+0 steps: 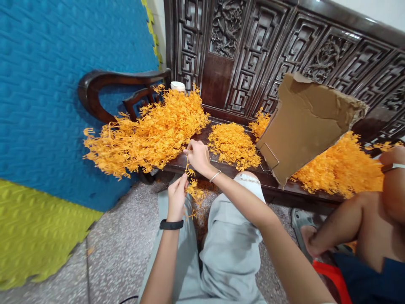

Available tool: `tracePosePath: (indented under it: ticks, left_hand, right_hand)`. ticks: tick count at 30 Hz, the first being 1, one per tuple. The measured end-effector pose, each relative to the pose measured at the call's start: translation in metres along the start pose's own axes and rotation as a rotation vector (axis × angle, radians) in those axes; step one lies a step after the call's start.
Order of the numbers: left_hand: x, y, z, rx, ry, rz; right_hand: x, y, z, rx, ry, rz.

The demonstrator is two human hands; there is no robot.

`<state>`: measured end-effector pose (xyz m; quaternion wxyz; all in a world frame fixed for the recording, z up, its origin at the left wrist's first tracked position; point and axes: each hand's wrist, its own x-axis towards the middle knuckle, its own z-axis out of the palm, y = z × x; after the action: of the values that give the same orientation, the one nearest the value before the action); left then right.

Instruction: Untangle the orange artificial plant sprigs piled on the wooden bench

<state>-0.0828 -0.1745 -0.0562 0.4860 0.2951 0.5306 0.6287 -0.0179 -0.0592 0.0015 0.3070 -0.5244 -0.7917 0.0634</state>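
Observation:
My left hand [177, 195], with a black band on its wrist, is closed in a pinch on an orange plastic piece [190, 172] over my lap. Just above and to the right, my right hand [198, 156], wearing a silver bracelet, has its fingers pinched at the upper end of the same thin piece. A large heap of orange pieces [152, 135] lies beyond my hands at the left end of the dark bench. To the right of my right hand is a smaller orange pile [233, 143]. More orange bits [196, 192] show below my hands, between my knees.
A cardboard sheet [306, 126] leans on the bench, beside another orange heap [341, 164]. Another person's bare legs [351, 219] and arm are at the right. A curved wooden armrest [91, 93] and blue mat [41, 105] stand at the left. A white container [177, 86] sits behind the large heap.

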Motion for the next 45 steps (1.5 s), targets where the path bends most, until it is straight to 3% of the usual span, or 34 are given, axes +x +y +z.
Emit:
tracePosePath:
  ticks: [2,4,6,9,12,18,21,24,28,31,34,39,45]
  left_hand:
    - [-0.004,-0.003,0.0,0.017,-0.017,0.018]
    - [-0.008,-0.006,0.0,0.029,-0.062,0.035]
    - [-0.01,-0.008,0.001,0.011,-0.115,0.025]
    - [-0.007,-0.008,0.0,-0.065,-0.145,-0.023]
    - [-0.003,-0.006,-0.004,-0.145,-0.148,-0.033]
    - [-0.002,-0.002,-0.003,-0.2,-0.221,-0.023]
    - [-0.003,-0.003,0.0,-0.215,-0.279,-0.041]
    - [-0.003,-0.004,0.003,-0.235,-0.328,-0.039]
    - [-0.003,-0.007,0.006,-0.217,-0.334,-0.012]
    - [-0.002,-0.008,0.005,-0.198,-0.318,-0.003]
    - [-0.002,-0.007,0.003,-0.18,-0.305,0.007]
    - [-0.003,-0.006,0.0,-0.176,-0.285,0.007]
    - [-0.002,-0.004,-0.002,-0.208,-0.266,-0.029]
  right_hand:
    - [0.019,0.013,-0.017,-0.022,0.202,0.048]
    - [0.041,0.039,-0.04,0.082,0.421,0.249]
    - [0.06,0.075,-0.063,0.162,0.524,0.384]
    - [0.068,0.13,-0.08,0.203,0.584,0.543]
    - [0.057,0.172,-0.079,0.209,0.524,0.632]
    - [0.044,0.209,-0.073,0.221,0.497,0.579]
    - [0.045,0.202,-0.079,0.293,0.505,0.581]
    - [0.042,0.169,-0.085,0.451,0.331,0.479]
    - [0.024,0.101,-0.085,0.626,-0.147,0.112]
    - [0.007,0.061,-0.074,0.605,-0.6,-0.091]
    - [-0.006,0.04,-0.057,0.452,-0.839,-0.175]
    - [-0.012,0.031,-0.041,0.284,-0.809,-0.263]
    - [-0.006,0.028,-0.052,0.468,-0.697,-0.177]
